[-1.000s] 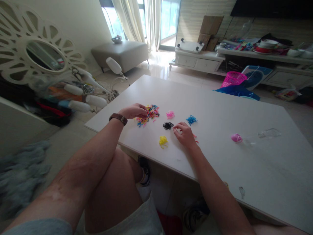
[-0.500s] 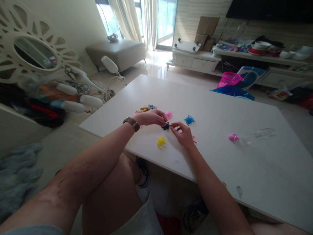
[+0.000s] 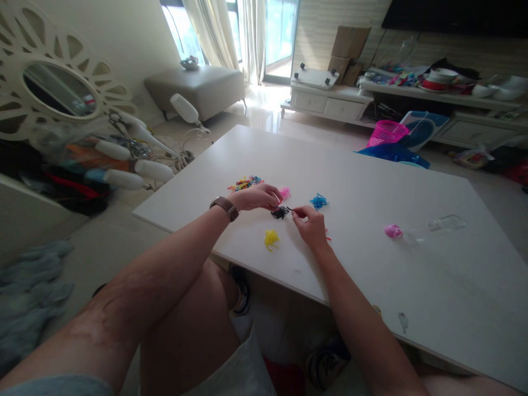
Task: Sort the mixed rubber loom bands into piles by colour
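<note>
On the white table lies a small pile of thin black pieces, too small to tell their exact kind. My left hand, with a brown watch strap at the wrist, reaches over the pile's far left side, its fingertips pressed together; a bit of red shows at them, but what they pinch is unclear. Just right of the pile, my right hand pinches one thin black piece between thumb and forefinger. Around the hands are a yellow pile, a pink pile, a blue pile and a mixed-colour pile.
Red pieces show partly behind my right wrist. Farther right lies a pink object beside a clear plastic container. A lamp with white shades stands by the table's left edge. A pink basket is beyond the far edge.
My right hand has drawn slightly right, away from the black pile, with a thin black piece in its fingertips. The left hand stays nearly in place over the pile.
</note>
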Demonstrator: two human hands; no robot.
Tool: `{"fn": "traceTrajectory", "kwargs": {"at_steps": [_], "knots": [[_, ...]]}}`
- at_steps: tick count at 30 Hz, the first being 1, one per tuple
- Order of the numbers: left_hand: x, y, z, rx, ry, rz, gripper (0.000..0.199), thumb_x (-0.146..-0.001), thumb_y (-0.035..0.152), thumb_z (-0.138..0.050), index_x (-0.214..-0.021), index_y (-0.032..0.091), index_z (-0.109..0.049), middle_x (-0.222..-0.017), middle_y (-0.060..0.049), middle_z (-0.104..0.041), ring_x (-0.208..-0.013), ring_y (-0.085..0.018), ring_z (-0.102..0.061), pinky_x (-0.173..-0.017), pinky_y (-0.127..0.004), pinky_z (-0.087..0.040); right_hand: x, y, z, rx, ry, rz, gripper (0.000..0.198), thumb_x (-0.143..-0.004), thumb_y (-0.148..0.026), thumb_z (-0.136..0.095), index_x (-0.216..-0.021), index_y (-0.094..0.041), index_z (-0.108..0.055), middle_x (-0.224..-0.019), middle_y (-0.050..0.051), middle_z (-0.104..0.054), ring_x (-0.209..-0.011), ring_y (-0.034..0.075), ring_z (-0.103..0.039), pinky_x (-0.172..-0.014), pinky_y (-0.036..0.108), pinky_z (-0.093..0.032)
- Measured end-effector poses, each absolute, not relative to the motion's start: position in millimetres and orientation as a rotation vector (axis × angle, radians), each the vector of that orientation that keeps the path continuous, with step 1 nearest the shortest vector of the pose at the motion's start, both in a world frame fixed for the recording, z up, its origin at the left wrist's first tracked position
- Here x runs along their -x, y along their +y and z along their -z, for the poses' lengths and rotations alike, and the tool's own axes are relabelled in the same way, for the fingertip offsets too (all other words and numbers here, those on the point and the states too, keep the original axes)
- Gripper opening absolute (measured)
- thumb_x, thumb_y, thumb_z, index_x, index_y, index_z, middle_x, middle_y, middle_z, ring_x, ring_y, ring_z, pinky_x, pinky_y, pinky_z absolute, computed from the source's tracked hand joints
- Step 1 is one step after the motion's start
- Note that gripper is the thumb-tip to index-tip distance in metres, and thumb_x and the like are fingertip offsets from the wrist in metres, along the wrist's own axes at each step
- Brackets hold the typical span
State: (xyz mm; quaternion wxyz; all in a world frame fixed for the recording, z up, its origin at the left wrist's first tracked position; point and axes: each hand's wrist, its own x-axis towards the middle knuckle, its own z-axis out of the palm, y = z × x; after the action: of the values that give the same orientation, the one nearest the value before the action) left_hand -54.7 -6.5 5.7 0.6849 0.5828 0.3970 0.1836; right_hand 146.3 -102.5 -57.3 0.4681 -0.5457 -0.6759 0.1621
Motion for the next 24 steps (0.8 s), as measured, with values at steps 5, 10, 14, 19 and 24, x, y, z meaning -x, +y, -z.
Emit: {"fn": "traceTrajectory", "kwargs": {"at_steps": [5, 10, 14, 19, 24], "knots": [[57, -4, -4, -1.295, 0.955, -0.484, 0.025, -0.061, 0.012, -0.086, -0.081, 0.012, -0.07, -0.079, -0.005, -0.069, -0.077, -0.016, -0.069, -0.085, -0.036, -0.058, -142, -94, 61, 1.467, -1.865, -0.195, 0.016, -0.09, -0.026, -0.06, -0.087, -0.022, -0.074, -0.083, 0.006, -0.071, -0.087, 0.023, -0.062, -0.083, 0.037, -0.046], [53, -5, -5, -1.294, 0.948, -0.482, 0.029, -0.059, 0.013, -0.088, -0.082, 0.011, -0.07, -0.082, -0.006, -0.071, -0.078, -0.017, -0.07, -0.087, -0.037, -0.057, -139, -91, 60, 1.498, -1.898, -0.183, 0.016, -0.091, -0.029, -0.061, -0.094, -0.022, -0.075, -0.089, 0.007, -0.071, -0.092, 0.025, -0.061, -0.086, 0.039, -0.046], [48, -6, -3, -1.29, 0.938, -0.456, 0.03, -0.059, 0.013, -0.089, -0.082, 0.011, -0.071, -0.084, -0.006, -0.072, -0.079, -0.017, -0.07, -0.088, -0.037, -0.057, -144, -95, 59, 1.405, -1.752, -0.271, 0.018, -0.09, -0.032, -0.063, -0.098, -0.02, -0.074, -0.089, 0.007, -0.07, -0.086, 0.022, -0.062, -0.082, 0.036, -0.049], [40, -8, 1, -1.277, 0.888, -0.411, 0.032, -0.058, 0.012, -0.09, -0.084, 0.012, -0.071, -0.08, -0.006, -0.072, -0.078, -0.017, -0.071, -0.087, -0.039, -0.057, -146, -98, 54, 1.252, -1.567, -0.533, 0.028, -0.089, -0.037, -0.064, -0.111, -0.022, -0.071, -0.101, 0.006, -0.072, -0.085, 0.018, -0.066, -0.069, 0.03, -0.052], [36, -11, 0, -1.286, 0.842, -0.393, 0.034, -0.058, 0.013, -0.09, -0.087, 0.011, -0.071, -0.08, -0.007, -0.073, -0.077, -0.018, -0.072, -0.086, -0.039, -0.058, -144, -99, 50, 1.231, -1.529, -0.624, 0.028, -0.088, -0.044, -0.064, -0.101, -0.022, -0.075, -0.096, 0.006, -0.074, -0.082, 0.018, -0.067, -0.071, 0.031, -0.055]]}}
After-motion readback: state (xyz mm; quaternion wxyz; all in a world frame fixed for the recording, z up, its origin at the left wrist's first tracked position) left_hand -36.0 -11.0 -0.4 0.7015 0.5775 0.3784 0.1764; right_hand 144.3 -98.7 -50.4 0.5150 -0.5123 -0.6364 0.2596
